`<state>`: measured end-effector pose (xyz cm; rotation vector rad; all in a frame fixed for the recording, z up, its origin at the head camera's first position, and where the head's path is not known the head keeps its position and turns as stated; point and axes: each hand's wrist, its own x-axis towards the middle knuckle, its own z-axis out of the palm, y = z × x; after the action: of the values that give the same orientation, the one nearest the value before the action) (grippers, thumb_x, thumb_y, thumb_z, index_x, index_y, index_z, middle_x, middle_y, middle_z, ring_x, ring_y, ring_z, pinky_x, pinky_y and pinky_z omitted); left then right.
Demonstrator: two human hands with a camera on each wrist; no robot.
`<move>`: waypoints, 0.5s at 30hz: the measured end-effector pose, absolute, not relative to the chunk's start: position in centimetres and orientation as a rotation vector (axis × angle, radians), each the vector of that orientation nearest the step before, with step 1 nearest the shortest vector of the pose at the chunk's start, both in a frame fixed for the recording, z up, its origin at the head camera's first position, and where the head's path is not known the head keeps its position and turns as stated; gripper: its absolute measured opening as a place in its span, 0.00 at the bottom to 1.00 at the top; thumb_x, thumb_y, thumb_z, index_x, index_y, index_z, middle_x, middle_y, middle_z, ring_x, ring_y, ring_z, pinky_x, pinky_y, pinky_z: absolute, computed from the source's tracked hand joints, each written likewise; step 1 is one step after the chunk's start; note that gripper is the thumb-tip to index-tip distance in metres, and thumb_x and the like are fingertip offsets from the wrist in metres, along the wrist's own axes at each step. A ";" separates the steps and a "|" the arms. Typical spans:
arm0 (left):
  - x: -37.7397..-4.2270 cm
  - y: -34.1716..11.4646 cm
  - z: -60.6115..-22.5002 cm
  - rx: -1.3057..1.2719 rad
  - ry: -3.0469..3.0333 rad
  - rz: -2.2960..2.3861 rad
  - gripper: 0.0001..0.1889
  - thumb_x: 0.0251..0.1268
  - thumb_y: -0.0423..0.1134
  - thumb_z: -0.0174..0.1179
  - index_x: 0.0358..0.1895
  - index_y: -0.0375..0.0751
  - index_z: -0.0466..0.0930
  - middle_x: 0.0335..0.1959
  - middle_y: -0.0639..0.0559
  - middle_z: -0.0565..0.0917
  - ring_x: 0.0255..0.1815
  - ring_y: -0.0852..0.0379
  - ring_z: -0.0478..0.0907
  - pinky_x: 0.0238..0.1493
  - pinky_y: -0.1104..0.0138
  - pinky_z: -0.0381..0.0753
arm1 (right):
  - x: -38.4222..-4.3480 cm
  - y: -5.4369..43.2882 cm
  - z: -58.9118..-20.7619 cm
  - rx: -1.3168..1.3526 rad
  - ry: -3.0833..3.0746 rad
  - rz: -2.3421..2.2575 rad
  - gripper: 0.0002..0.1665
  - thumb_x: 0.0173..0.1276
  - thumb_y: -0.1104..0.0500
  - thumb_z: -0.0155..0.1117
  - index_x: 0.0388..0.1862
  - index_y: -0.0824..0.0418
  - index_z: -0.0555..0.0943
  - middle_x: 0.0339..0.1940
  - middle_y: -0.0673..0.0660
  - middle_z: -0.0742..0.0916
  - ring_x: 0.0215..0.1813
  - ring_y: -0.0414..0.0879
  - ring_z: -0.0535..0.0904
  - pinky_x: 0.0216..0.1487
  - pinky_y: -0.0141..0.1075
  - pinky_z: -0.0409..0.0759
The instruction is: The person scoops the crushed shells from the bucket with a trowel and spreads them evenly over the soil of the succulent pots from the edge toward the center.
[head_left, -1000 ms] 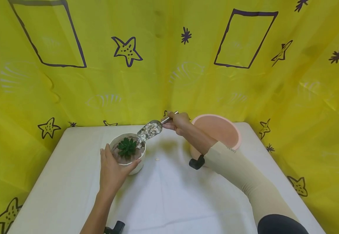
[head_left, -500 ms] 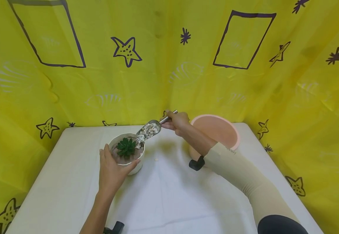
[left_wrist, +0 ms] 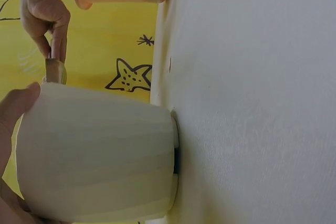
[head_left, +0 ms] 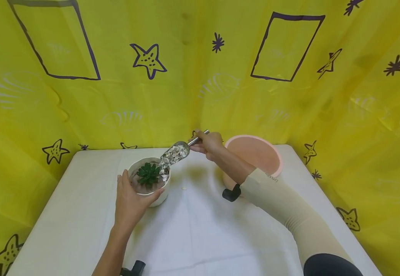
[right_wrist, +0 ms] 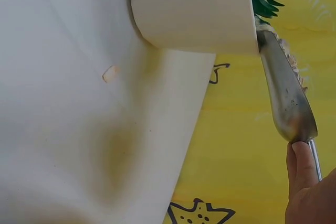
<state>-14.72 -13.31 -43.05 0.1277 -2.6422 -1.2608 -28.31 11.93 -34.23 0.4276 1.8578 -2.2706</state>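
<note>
A white flower pot (head_left: 158, 201) stands on the table, holding a green succulent (head_left: 148, 174) in greyish fill. My left hand (head_left: 132, 205) holds the pot by its near left side, thumb near the rim and fingers round the left. In my right hand (head_left: 210, 145) is the handle of a metal scoop (right_wrist: 286, 95), heaped with whitish chips (head_left: 175, 154) that look like broken shell or gravel. The scoop tilts down to the left, its lip over the pot's right rim. Some chips lie inside the pot beside the succulent.
Behind my right forearm stands a pink tub (head_left: 255, 149), its contents hidden. A small stray chip (right_wrist: 109, 74) lies on the white tabletop (head_left: 200, 230) right of the pot. A yellow patterned curtain (head_left: 186, 96) hangs along the table's back and sides.
Chips at the scoop's lip have slid lower into the pot, next to the succulent. Both hands and the pot stay almost where they were.
</note>
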 end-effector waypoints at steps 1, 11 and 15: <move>-14.7 -13.4 -43.0 0.122 -2.647 -1.270 0.69 0.51 0.55 0.82 0.83 0.27 0.41 0.82 0.24 0.48 0.83 0.26 0.44 0.75 0.34 0.57 | -28.3 11.9 -34.2 0.429 1.857 -2.272 0.22 0.83 0.56 0.61 0.56 0.77 0.80 0.34 0.64 0.88 0.31 0.50 0.91 0.41 0.40 0.89; -14.9 -14.2 -42.9 0.045 -2.673 -1.315 0.69 0.53 0.55 0.81 0.84 0.28 0.40 0.83 0.26 0.46 0.84 0.27 0.42 0.74 0.33 0.59 | -28.3 11.8 -34.2 0.444 1.871 -2.287 0.24 0.83 0.56 0.61 0.62 0.78 0.78 0.34 0.64 0.88 0.29 0.49 0.90 0.40 0.38 0.89; -14.7 -13.7 -42.9 0.106 -2.652 -1.354 0.71 0.51 0.55 0.82 0.84 0.29 0.37 0.83 0.25 0.43 0.83 0.26 0.43 0.74 0.33 0.58 | -28.3 11.8 -34.3 0.448 1.867 -2.290 0.26 0.83 0.56 0.61 0.62 0.79 0.77 0.33 0.63 0.88 0.29 0.48 0.90 0.39 0.38 0.89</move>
<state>-14.72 -13.68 -42.93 0.1056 -2.6524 -1.3542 -28.34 11.78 -34.29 0.4481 1.8673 -2.2900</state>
